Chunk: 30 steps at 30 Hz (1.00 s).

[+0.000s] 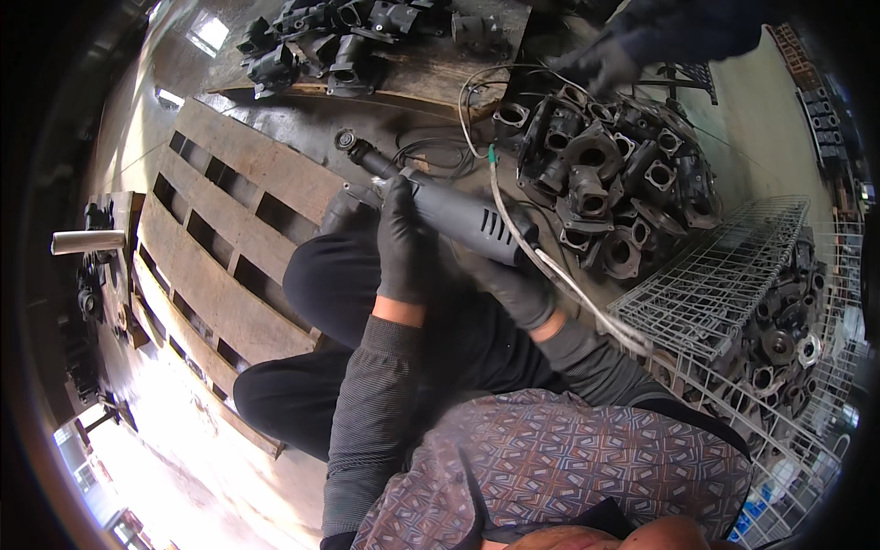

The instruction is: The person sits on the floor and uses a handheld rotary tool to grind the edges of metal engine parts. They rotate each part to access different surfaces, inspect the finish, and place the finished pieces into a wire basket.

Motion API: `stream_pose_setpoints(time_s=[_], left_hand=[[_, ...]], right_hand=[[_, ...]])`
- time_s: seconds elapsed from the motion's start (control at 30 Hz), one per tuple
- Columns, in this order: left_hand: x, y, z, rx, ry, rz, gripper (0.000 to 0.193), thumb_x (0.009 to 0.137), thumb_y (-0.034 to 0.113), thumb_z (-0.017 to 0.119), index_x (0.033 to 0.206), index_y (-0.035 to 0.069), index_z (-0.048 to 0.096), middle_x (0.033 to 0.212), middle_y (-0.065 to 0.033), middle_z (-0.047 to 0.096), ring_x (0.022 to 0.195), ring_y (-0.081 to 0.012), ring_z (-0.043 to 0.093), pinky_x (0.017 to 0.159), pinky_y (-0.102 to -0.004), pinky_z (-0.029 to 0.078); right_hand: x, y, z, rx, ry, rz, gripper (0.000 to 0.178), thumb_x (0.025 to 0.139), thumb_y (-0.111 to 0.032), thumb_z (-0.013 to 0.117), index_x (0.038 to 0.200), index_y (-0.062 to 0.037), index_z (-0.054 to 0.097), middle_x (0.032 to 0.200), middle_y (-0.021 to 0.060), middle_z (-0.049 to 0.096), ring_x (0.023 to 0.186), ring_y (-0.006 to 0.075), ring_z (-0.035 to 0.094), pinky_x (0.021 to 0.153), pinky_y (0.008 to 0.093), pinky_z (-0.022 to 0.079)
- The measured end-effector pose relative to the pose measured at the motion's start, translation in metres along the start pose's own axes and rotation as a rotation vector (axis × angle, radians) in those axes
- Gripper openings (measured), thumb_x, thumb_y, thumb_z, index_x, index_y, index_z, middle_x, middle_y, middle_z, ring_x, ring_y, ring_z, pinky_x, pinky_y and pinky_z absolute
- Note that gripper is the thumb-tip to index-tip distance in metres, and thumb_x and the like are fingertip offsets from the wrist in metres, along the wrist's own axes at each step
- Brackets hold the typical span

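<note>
A dark grey electric grinder (463, 218) with a long narrow neck lies slanting across my lap, its head pointing up and left. My left hand (401, 243), in a dark glove, is closed around the front of its body. Under the vented rear end, my gloved right hand (509, 289) supports it; those fingers are mostly hidden by the tool. Close beside my left hand and knee is a grey metal casting (346, 211), partly covered. A pale cable (500, 197) with a green band runs over the grinder's rear end.
Left of my knees lies a wooden pallet (220, 202). A heap of dark metal castings (596, 174) sits ahead to the right, where another person's gloved hand (610, 66) reaches. More castings rest on a wooden platform (412, 82). A wire cage (715, 284) holding parts stands at right.
</note>
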<state>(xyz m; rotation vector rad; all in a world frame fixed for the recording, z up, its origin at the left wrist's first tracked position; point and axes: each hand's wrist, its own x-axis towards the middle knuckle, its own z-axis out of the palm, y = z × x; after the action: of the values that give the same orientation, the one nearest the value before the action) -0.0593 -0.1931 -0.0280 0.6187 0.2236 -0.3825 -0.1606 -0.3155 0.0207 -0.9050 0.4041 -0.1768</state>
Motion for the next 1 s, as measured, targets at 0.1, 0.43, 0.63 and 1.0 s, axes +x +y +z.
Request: stream_pose_setpoints(time_s=[0.1, 0.43, 0.63, 1.0], left_hand=[[0.004, 0.001, -0.008, 0.023, -0.008, 0.053, 0.025, 0.111, 0.025, 0.052, 0.124, 0.007, 0.062, 0.11, -0.0008, 0.063, 0.101, -0.0112, 0.059, 0.096, -0.0288, 0.048], [0.014, 0.011, 0.003, -0.154, 0.044, 0.083, 0.031, 0.107, 0.032, 0.058, 0.124, 0.006, 0.066, 0.113, -0.009, 0.071, 0.106, -0.0224, 0.067, 0.099, -0.0361, 0.054], [0.025, 0.023, 0.029, -0.02, 0.034, 0.36, 0.024, 0.103, 0.033, 0.063, 0.105, 0.009, 0.063, 0.095, -0.0013, 0.061, 0.088, -0.0129, 0.06, 0.079, -0.032, 0.052], [0.0, 0.114, 0.029, 1.096, 0.184, 0.847, 0.038, 0.109, 0.036, 0.051, 0.118, 0.001, 0.064, 0.088, -0.0149, 0.067, 0.076, -0.0231, 0.066, 0.074, -0.0343, 0.055]], right_hand=[[-0.013, 0.023, 0.02, -0.183, 0.019, -0.243, 0.061, 0.087, -0.01, 0.084, 0.139, -0.0013, 0.054, 0.124, 0.0081, 0.065, 0.109, 0.0191, 0.065, 0.095, 0.0323, 0.055], [0.022, 0.03, 0.031, -0.698, 0.127, -0.54, 0.036, 0.092, -0.021, 0.078, 0.119, -0.0012, 0.065, 0.115, 0.0096, 0.063, 0.108, 0.0204, 0.061, 0.096, 0.0355, 0.051], [0.044, 0.012, 0.059, -0.322, -0.12, -0.574, 0.053, 0.095, -0.015, 0.071, 0.139, 0.0085, 0.052, 0.14, 0.0164, 0.057, 0.127, 0.0262, 0.056, 0.11, 0.0397, 0.045], [0.122, -0.021, 0.073, -0.749, -0.205, -0.872, 0.042, 0.1, -0.009, 0.059, 0.136, 0.0098, 0.05, 0.141, 0.0199, 0.054, 0.126, 0.0319, 0.059, 0.106, 0.0439, 0.053]])
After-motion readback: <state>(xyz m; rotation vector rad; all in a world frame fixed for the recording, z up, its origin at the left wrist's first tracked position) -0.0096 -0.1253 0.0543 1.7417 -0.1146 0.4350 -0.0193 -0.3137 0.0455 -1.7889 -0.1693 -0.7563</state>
